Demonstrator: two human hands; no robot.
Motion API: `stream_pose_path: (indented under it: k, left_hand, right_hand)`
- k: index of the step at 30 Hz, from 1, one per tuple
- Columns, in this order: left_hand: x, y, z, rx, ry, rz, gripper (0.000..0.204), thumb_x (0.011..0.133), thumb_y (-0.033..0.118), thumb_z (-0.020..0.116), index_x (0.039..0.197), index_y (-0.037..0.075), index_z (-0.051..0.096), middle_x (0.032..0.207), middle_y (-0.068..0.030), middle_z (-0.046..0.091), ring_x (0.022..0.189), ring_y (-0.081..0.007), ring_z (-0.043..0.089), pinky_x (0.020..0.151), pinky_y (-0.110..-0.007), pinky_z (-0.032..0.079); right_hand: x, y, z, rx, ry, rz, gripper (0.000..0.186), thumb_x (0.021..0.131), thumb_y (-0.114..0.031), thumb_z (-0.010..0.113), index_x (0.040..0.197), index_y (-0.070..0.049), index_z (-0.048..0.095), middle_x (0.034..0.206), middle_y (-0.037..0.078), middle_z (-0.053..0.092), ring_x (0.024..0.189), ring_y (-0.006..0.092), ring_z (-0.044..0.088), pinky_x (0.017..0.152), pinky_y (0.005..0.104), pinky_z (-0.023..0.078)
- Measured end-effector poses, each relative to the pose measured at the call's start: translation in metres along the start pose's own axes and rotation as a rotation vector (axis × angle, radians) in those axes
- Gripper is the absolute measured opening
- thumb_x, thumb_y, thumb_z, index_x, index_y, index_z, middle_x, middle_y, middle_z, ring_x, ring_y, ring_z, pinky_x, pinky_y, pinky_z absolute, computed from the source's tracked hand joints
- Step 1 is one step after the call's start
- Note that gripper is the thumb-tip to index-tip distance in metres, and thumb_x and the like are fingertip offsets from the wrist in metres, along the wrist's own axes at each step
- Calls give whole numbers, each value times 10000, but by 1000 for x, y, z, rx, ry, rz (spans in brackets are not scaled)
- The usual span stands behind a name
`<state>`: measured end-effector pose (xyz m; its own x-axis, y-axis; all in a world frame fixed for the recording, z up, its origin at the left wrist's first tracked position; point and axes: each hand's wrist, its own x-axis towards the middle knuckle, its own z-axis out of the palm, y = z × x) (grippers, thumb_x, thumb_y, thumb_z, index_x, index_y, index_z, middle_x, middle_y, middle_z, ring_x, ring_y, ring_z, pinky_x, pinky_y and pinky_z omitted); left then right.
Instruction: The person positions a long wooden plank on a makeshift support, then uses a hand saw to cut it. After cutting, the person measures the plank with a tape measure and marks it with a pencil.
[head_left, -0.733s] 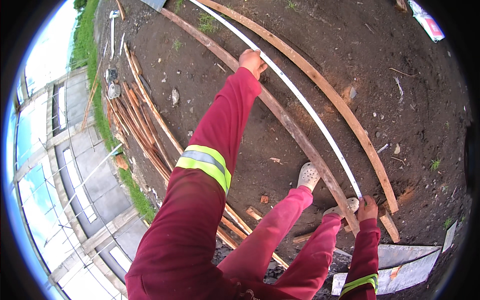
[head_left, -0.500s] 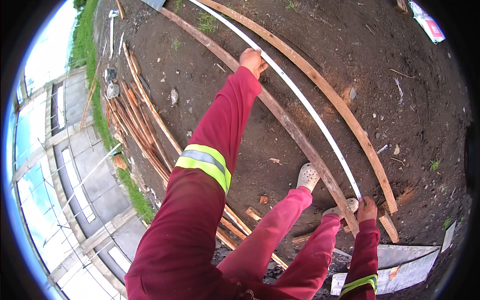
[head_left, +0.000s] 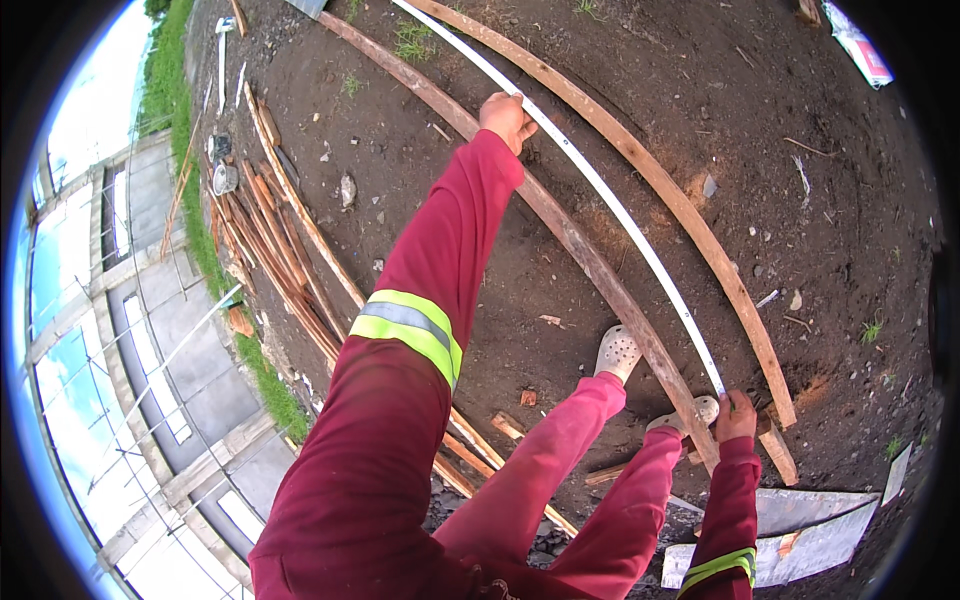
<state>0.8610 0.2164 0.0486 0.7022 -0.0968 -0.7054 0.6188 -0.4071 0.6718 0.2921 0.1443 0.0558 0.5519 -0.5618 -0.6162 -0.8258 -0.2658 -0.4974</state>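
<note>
A long, thin white strip with small dark marks (head_left: 620,212) stretches between my hands, its far end running out of the top of the view. My left hand (head_left: 507,122), reaching far forward, pinches the strip's edge with fingers closed. Close to my feet, my right hand (head_left: 738,417) grips its near end, which the fingers partly hide. Along its left runs a narrow dark wooden plank (head_left: 578,240). A wider brown board (head_left: 675,197) with small spots lies on its right. Both pieces of timber appear curved in this lens.
My light clogs (head_left: 619,352) stand beside the plank's near end. Scrap metal sheets (head_left: 810,545) lie at lower right, with a short wood block (head_left: 777,455) under the board's end. A heap of loose timber (head_left: 275,250) lies left, before grass and a concrete building (head_left: 190,320).
Both hands keep hold of the white strip and have barely moved. The strip's far part appears slightly farther right, along with the brown board's far end.
</note>
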Motion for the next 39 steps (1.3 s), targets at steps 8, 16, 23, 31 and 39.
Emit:
stream_pose_path:
  k: [8, 16, 23, 31, 39]
  left_hand:
    - [2, -5, 1, -4, 19, 3, 187, 946, 146, 410, 1100, 48, 451, 873, -23, 487, 718, -136, 483, 665, -327, 463]
    - [4, -10, -2, 12, 19, -15, 178, 951, 145, 398, 1090, 52, 456, 880, -23, 484, 722, -138, 481, 666, -330, 465]
    - [8, -10, -1, -22, 14, -33, 158, 951, 138, 396, 1069, 53, 459, 889, -29, 478, 737, -145, 477, 697, -351, 461]
    - [5, -23, 8, -126, -51, -76, 142, 955, 135, 384, 1039, 47, 457, 934, -47, 505, 779, -162, 516, 703, -337, 456]
    - [-8, -54, 25, -188, -119, -138, 163, 957, 169, 398, 1052, 44, 445, 937, -52, 501, 812, -168, 496, 755, -348, 459]
  right_hand:
    - [5, 7, 0, -35, -29, 32, 162, 828, -184, 553, 849, -28, 594, 829, 208, 578, 786, 397, 551, 697, 448, 435]
    - [6, 7, 0, -41, -32, 42, 157, 823, -169, 558, 845, -18, 594, 821, 204, 581, 776, 388, 556, 699, 437, 439]
    - [11, -2, 1, -54, -18, 5, 133, 821, -147, 558, 842, -18, 586, 814, 189, 582, 766, 370, 567, 692, 420, 445]
    - [21, -10, 1, -51, -2, -22, 156, 830, -172, 548, 846, -23, 592, 819, 194, 582, 774, 378, 562, 696, 433, 441]
    - [37, -8, -8, -83, -6, -26, 170, 835, -183, 536, 861, -25, 596, 819, 197, 578, 781, 385, 558, 701, 445, 437]
